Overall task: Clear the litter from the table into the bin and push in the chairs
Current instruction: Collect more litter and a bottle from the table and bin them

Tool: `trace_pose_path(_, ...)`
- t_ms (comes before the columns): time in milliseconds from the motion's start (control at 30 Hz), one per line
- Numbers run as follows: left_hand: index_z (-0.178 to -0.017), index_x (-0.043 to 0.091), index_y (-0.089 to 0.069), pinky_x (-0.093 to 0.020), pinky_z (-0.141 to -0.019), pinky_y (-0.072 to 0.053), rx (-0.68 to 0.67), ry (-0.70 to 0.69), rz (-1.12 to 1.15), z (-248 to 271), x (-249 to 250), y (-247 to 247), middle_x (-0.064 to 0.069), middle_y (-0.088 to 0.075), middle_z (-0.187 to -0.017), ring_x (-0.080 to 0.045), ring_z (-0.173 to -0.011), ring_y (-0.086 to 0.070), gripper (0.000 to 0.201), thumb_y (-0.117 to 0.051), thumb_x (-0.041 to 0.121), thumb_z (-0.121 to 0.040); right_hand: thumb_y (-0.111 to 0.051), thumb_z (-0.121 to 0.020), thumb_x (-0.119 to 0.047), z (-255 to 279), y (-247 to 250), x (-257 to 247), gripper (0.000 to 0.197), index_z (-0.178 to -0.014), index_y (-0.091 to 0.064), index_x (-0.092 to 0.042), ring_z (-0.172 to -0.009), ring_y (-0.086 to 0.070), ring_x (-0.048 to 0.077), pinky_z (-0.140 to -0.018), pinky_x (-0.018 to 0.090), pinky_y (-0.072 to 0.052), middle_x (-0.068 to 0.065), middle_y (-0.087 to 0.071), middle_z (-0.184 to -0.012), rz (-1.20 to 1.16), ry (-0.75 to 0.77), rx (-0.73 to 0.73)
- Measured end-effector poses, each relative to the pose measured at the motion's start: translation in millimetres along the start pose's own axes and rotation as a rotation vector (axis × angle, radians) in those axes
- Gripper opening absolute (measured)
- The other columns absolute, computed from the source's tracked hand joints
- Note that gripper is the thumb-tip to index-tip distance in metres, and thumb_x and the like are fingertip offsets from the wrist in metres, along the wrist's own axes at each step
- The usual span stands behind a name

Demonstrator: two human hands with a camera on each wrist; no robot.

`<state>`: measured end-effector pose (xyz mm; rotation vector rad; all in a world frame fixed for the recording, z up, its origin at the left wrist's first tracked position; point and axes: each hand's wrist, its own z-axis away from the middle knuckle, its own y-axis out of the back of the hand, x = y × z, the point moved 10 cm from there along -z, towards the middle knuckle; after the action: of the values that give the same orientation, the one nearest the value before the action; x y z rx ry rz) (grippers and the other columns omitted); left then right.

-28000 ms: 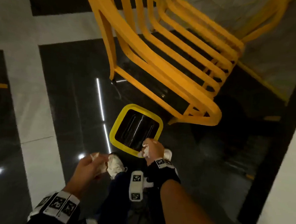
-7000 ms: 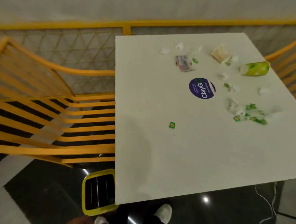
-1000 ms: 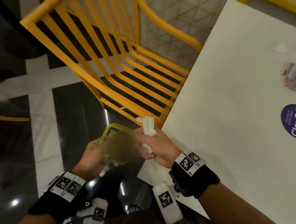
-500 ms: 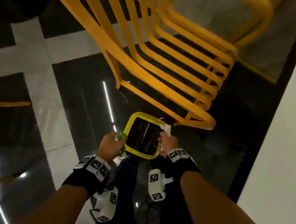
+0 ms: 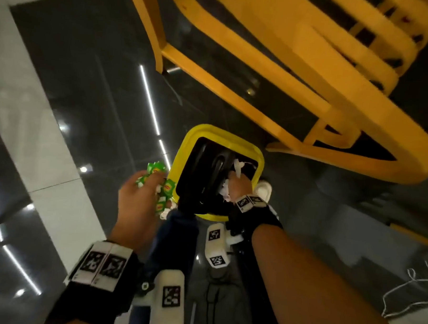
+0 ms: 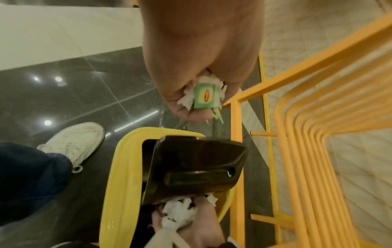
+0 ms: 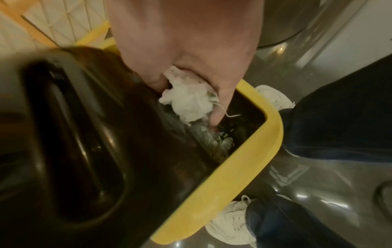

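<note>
We view the bin-loading step of the table clearing. Our right hand (image 5: 239, 186) reaches into the mouth of the yellow-rimmed bin (image 5: 246, 145), its fingers (image 7: 222, 107) closed round a wad of white tissue (image 7: 188, 102) and pressing the black swing flap (image 6: 197, 167) inward; the wad sits just below the rim, above litter already lying in the bin. Our left hand (image 5: 140, 200) hovers beside the bin's left edge, outside the opening, fingers clamped on a bunch of green sachets (image 5: 155, 167) mixed with white paper scraps (image 6: 188, 97).

The bin stands on the dark floor between our white shoes (image 6: 76, 142) and the yellow slatted chair (image 5: 311, 75), which is drawn out beside it. The table top is not in the head view, so we cannot tell how much litter remains there.

We judge the next move to be a release by the right hand and its withdrawal past the flap. The left hand must then cross the rim before letting go, since the light sachets could spill onto the floor.
</note>
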<state>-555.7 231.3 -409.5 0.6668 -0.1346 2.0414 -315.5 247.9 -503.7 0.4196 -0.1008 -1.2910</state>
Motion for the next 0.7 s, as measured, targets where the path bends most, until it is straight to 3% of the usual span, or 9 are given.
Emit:
trace_pose_path(67, -0.076, 0.014, -0.063, -0.033, -0.063, -0.050, -0.020, 0.008, 0.037, 5.2, 2.6, 2.1, -0.009, -0.063, -0.068, -0.022, -0.063, -0.061, 0.012, -0.059, 0.010, -0.086, -0.034, -0.099, -0.016, -1.7, -1.6, -2.6, 0.041, -0.134, -0.038, 0.005, -0.128, -0.042, 0.038, -0.103, 0.039, -0.034, 0.025, -0.043, -0.139, 0.025, -0.023, 0.002)
trace_pose_path(133, -0.077, 0.014, -0.063, -0.034, -0.066, -0.050, -0.019, 0.003, 0.053, 6.6, 2.9, 4.0, -0.010, -0.063, -0.073, -0.023, -0.066, -0.061, 0.011, -0.059, 0.011, -0.087, -0.031, -0.099, -0.017, -5.1, -1.3, -5.8, 0.043, -0.137, -0.036, 0.003, -0.129, -0.040, 0.036, -0.103, 0.036, -0.033, 0.022, -0.041, -0.142, 0.037, -0.010, -0.014)
trace_pose_path(300, -0.074, 0.017, -0.062, -0.031, -0.061, -0.050, -0.008, -0.052, -0.036, 1.0, 6.4, -3.2, -0.008, -0.063, -0.069, -0.020, -0.062, -0.062, 0.012, -0.062, 0.014, -0.086, -0.044, -0.093, -0.023, -1.6, 13.9, -5.2, 0.042, -0.131, -0.046, -0.008, -0.117, -0.050, 0.036, -0.083, 0.030, -0.036, 0.018, -0.054, -0.131, -0.002, 0.056, 0.055)
trace_pose_path(400, -0.075, 0.017, -0.062, -0.024, -0.050, -0.050, 0.000, -0.105, -0.102, -3.7, 11.7, -10.9, -0.001, -0.065, -0.061, -0.012, -0.054, -0.063, 0.011, -0.062, 0.014, -0.086, -0.052, -0.088, -0.017, 13.9, 30.8, -16.3, 0.036, -0.123, -0.053, -0.008, -0.108, -0.058, 0.030, -0.079, 0.027, -0.040, 0.013, -0.062, -0.120, 0.033, 0.196, 0.235)
trace_pose_path(467, -0.079, 0.015, -0.062, -0.026, -0.052, -0.051, -0.001, -0.142, -0.168, -8.1, 11.9, -18.1, -0.005, -0.066, -0.067, -0.017, -0.059, -0.064, 0.007, -0.063, 0.014, -0.086, -0.055, -0.085, -0.012, 22.5, 32.9, -18.7, 0.030, -0.115, -0.055, -0.009, -0.101, -0.060, 0.024, -0.079, 0.028, -0.046, 0.011, -0.060, -0.117, 0.029, 0.271, 0.285)
trace_pose_path(533, -0.079, 0.016, -0.062, -0.031, -0.055, -0.055, -0.006, -0.151, -0.270, -15.1, 4.0, -29.7, -0.010, -0.067, -0.074, -0.025, -0.065, -0.066, 0.006, -0.064, 0.013, -0.084, -0.057, -0.082, -0.010, 30.6, 38.5, -18.9, 0.022, -0.104, -0.057, -0.011, -0.092, -0.058, 0.019, -0.072, 0.026, -0.045, 0.009, -0.057, -0.113, 0.031, 0.318, 0.320)
trace_pose_path(600, -0.080, 0.018, -0.063, -0.037, -0.061, -0.058, -0.022, -0.166, -0.427, -24.8, -6.9, -44.8, -0.012, -0.069, -0.077, -0.030, -0.070, -0.068, 0.004, -0.067, 0.020, -0.081, -0.058, -0.081, -0.007, 39.1, 49.9, -15.9, 0.018, -0.099, -0.059, -0.010, -0.086, -0.059, 0.020, -0.068, 0.017, -0.043, 0.009, -0.057, -0.106, -0.014, 0.336, 0.365)
trace_pose_path(667, -0.086, 0.017, -0.065, -0.043, -0.070, -0.059, -0.036, -0.210, -0.595, -34.1, -13.5, -60.5, -0.011, -0.070, -0.079, -0.030, -0.075, -0.068, 0.009, -0.066, 0.024, -0.080, -0.056, -0.083, -0.004, 48.5, 62.3, -8.9, 0.016, -0.098, -0.060, -0.006, -0.075, -0.055, 0.016, -0.057, 0.000, -0.036, 0.007, -0.057, -0.098, -0.067, 0.323, 0.402)
trace_pose_path(700, -0.092, 0.014, -0.066, -0.043, -0.074, -0.058, -0.039, -0.228, -0.655, -37.7, -15.8, -66.9, -0.013, -0.070, -0.084, -0.030, -0.079, -0.067, 0.014, -0.065, 0.023, -0.080, -0.055, -0.084, -0.004, 52.2, 68.3, -3.8, 0.016, -0.099, -0.060, -0.005, -0.073, -0.051, 0.015, -0.053, -0.002, -0.034, 0.007, -0.058, -0.096, -0.088, 0.312, 0.413)
